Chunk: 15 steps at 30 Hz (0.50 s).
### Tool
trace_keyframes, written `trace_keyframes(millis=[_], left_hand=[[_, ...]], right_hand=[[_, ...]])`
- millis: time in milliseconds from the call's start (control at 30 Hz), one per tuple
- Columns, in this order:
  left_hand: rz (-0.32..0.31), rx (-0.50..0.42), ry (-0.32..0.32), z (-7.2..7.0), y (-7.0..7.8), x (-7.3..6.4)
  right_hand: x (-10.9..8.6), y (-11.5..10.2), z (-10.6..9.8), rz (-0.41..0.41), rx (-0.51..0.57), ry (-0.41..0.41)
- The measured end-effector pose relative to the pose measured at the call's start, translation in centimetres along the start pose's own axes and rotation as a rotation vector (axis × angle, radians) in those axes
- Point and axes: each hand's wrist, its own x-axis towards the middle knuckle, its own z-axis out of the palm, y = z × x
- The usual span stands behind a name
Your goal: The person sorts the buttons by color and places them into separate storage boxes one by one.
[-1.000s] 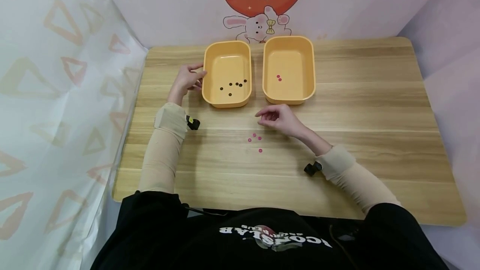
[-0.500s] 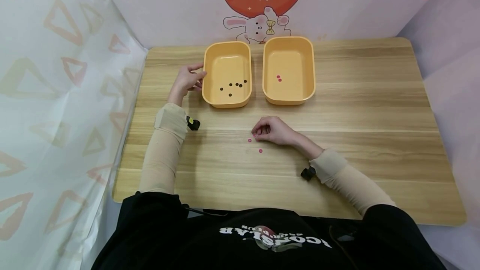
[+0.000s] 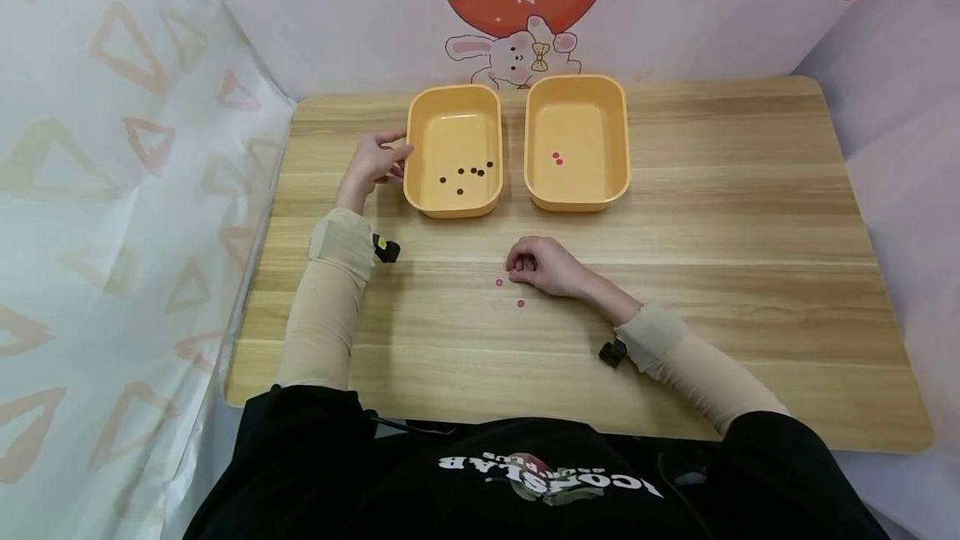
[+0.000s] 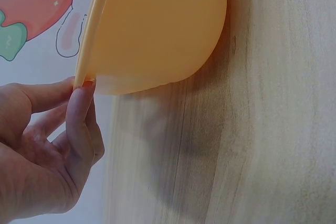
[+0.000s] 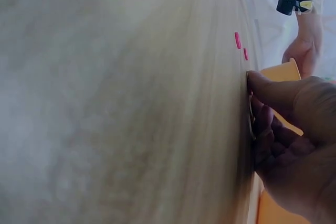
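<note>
My left hand (image 3: 369,163) pinches the left rim of a yellow plastic box (image 3: 454,211), thumb and fingers on either side of it in the left wrist view. Several small black buttons (image 3: 461,172) lie inside that box. In front of the boxes, my right hand (image 3: 547,265) has its fingertips down at the tabletop, thumb and fingers curled around a pink button that they hide. Two more pink buttons (image 3: 521,303) lie just in front and to the left of these fingertips, also seen past the thumb as pink slivers (image 5: 238,40) in the right wrist view.
A second yellow box (image 3: 577,205) stands right of the first, holding two pink buttons (image 3: 557,158). Both boxes stand at the back of the wooden table (image 3: 750,273), near a printed wall covering (image 3: 697,15). A white patterned sheet (image 3: 135,232) hangs along the left side.
My right hand has come down from near the right box to the pink buttons, covering two of them, and its fingers have drawn together. The left hand stays at the box rim.
</note>
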Motion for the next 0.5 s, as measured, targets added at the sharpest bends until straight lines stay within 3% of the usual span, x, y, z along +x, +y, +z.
trace_keyframes(millis=[233,500], left_hand=[[0.001,0.005,0.009,0.0,0.0,-0.1],[0.003,0.004,0.005,-0.1,-0.1,0.0]], right_hand=[[-0.3,0.2,0.0,-0.021,-0.004,0.006],[-0.7,1.0,-0.1,0.003,0.244,0.093]])
